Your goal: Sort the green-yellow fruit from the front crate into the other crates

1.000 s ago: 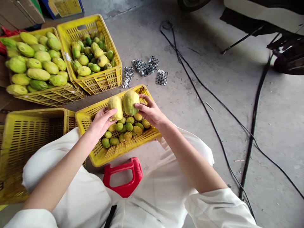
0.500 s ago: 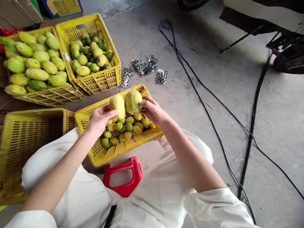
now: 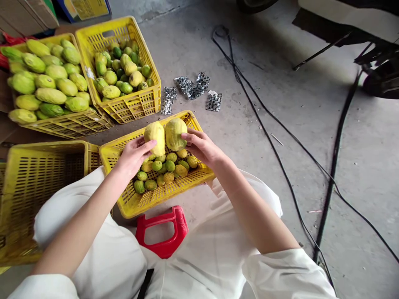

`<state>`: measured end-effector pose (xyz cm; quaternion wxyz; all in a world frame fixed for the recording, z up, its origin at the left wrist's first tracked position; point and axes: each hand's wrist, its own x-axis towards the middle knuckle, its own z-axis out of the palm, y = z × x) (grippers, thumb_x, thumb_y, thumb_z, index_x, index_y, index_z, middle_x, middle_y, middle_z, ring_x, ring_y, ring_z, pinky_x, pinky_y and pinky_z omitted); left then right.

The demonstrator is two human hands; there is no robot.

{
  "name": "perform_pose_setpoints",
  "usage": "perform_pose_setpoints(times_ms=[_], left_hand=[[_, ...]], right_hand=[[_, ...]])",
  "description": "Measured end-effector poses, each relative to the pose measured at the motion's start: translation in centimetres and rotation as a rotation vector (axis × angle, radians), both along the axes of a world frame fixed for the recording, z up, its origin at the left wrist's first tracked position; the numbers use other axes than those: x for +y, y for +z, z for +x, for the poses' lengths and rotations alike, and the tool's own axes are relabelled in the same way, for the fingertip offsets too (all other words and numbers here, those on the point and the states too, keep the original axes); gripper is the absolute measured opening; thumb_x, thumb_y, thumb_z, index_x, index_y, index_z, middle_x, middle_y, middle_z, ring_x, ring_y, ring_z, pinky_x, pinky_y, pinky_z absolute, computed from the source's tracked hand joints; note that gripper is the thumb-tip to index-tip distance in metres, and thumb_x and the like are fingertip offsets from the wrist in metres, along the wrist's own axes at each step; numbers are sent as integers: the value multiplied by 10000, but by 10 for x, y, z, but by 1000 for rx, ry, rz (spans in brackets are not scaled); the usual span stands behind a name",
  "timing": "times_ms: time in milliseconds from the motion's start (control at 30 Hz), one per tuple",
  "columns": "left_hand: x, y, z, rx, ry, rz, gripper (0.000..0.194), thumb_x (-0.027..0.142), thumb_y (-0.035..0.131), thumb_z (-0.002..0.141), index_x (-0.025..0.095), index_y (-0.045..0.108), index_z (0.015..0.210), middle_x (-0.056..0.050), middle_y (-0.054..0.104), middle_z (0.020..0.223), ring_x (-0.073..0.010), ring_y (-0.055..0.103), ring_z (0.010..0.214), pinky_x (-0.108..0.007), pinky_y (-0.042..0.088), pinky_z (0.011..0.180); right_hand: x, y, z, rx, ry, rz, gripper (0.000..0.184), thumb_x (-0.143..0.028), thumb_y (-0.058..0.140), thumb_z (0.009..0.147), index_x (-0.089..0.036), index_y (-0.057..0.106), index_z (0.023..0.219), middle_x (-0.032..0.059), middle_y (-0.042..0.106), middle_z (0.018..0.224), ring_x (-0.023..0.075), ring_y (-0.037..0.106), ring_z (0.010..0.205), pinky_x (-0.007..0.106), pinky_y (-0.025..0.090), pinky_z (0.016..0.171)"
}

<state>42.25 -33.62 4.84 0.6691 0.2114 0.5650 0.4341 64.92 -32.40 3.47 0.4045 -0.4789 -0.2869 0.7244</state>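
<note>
My left hand (image 3: 134, 155) is closed on a large yellow lemon-like fruit (image 3: 155, 138), thumb across its front. Just to its right, my right hand (image 3: 201, 145) grips a rounder yellow-green fruit (image 3: 175, 134) of the same sort. The two fruits are held side by side, close together, above a yellow plastic crate (image 3: 143, 204). Several smaller green and yellow fruits (image 3: 168, 177) lie on the bottom of that crate. Part of its far side is hidden behind my hands and the held fruits.
Large fruits heap a yellow crate (image 3: 67, 126) at upper left; beside it another crate (image 3: 134, 106) holds smaller ones. A further yellow crate (image 3: 31, 182) stands by my left knee. Silver wrappers (image 3: 193, 86), black cables (image 3: 271, 153) and a red plastic handle (image 3: 177, 224) also show.
Both fruits have shifted slightly right, and the right one has turned, showing more yellow and less green. My hands still hold them.
</note>
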Motion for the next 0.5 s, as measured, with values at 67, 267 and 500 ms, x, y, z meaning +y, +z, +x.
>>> perform_pose_setpoints(times_ms=[67, 267, 500], left_hand=[[0, -1, 0, -7, -2, -13, 553, 324, 1133, 483, 197, 809, 912, -63, 849, 966, -262, 810, 1016, -300, 621, 815], [1, -3, -4, -30, 32, -65, 445, 285, 1088, 593, 216, 776, 904, -39, 826, 939, -234, 789, 929, -356, 652, 871], [0, 0, 1, -45, 58, -25, 432, 310, 1026, 604, 208, 720, 891, -54, 798, 886, -349, 832, 1111, -480, 694, 1005]], right_hand=[[-1, 0, -1, 12, 16, 4, 519, -459, 1074, 593, -262, 742, 940, 32, 844, 1044, 284, 793, 1186, 396, 640, 1119], [1, -12, 0, 9, -119, -43, 653, -485, 1098, 580, -282, 695, 1053, 11, 828, 1067, 254, 817, 1101, 401, 685, 1008], [2, -26, 2, -31, -87, -70, 611, -639, 1040, 611, -297, 678, 966, -15, 780, 952, 224, 755, 939, 406, 657, 981]])
